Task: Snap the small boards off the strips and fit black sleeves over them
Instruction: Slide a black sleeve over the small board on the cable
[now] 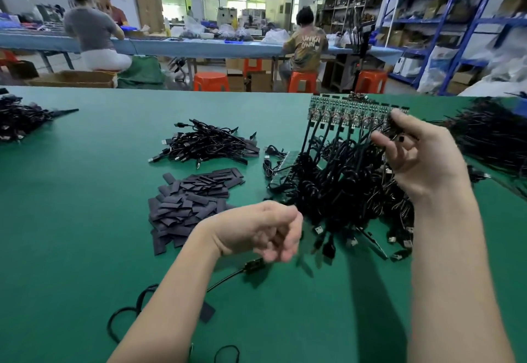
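Observation:
My right hand (pixel 419 151) is raised and pinches the right end of a strip of small boards (pixel 353 111), whose black cables hang down into a tangled heap (pixel 342 191). My left hand (pixel 265 231) hovers low over the table with its fingers loosely curled and nothing visible in them. Just below it lies a single board with its cable (pixel 251 267) on the green table (pixel 85 220). A pile of flat black sleeves (pixel 191 203) lies left of my left hand, and one loose sleeve (pixel 206 312) sits beside my left forearm. Another strip (pixel 282 166) lies flat by the heap.
A heap of cabled pieces (pixel 205 143) lies behind the sleeves. More black cable bundles sit at the far left (pixel 20 120) and far right (pixel 490 134). People sit at a blue bench (pixel 199 46) beyond, with orange stools (pixel 211 81) and blue shelving (pixel 456 20).

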The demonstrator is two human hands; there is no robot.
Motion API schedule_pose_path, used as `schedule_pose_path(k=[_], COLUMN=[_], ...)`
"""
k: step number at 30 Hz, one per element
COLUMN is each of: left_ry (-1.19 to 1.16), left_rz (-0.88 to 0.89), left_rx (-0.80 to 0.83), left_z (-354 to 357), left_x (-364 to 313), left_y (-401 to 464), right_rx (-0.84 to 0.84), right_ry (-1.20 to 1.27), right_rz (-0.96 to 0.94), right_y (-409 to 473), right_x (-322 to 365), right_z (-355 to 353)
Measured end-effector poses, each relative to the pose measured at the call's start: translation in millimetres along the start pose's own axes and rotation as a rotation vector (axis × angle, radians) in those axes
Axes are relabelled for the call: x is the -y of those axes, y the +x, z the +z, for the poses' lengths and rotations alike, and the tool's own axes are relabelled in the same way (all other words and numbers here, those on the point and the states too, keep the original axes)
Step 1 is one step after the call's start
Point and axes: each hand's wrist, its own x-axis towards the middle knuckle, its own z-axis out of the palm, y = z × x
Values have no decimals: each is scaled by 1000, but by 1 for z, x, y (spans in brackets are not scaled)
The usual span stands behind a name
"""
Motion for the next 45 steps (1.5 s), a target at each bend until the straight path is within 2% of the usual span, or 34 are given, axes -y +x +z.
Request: schedule_pose_path(k=[2,4,7,12,16,20,24,27,31,33,35,38,40,41,43,45], left_ry=[48,285,486,411,410,536,749,783,935,1063,1084,1008,1081,1109,1161,1271], left_rz=[-65,-198,-359,-556,-633,-642,-697,-782,-829,-799,-675,-432,-284,-176,15,58], left_rx=[-81,-152,-148,76,90,37,-25,-35,-205,-310,-442,-835,-1128,-1225,-1305,-1265], left_z=[-4,-6,-4,1,-3,-7,-8,-6,-9,-12,-11,-9,-10,-9,-6,-3], left_x=[2,4,6,-2,-8,-21,-29,-29,-34,-38,-41,-44,-47,-49,-51,-48], left_y=[-1,3,10,5,-2,-10,-13,-12,-16,-18,-16,-6,7,16,40,64], right_rx=[-2,6,31,128,78,45,94,157,247,276,307,297,313,332,367,415], right_ry=[17,70,48,-138,-259,-446,-631,-731,-783,-752,-737,-700,-666,-651,-600,-519], right_rz=[4,21,56,229,334,259,125,90,63,66,70,103,120,130,158,204], right_y=[2,2,3,12,20,28,30,29,26,23,22,20,20,20,19,18], right_x=[0,1,-4,-43,-84,-96,-95,-94,-96,-96,-94,-91,-90,-88,-85,-84], right_z=[-2,-3,-1,11,9,1,0,-1,-2,0,2,3,2,1,1,2])
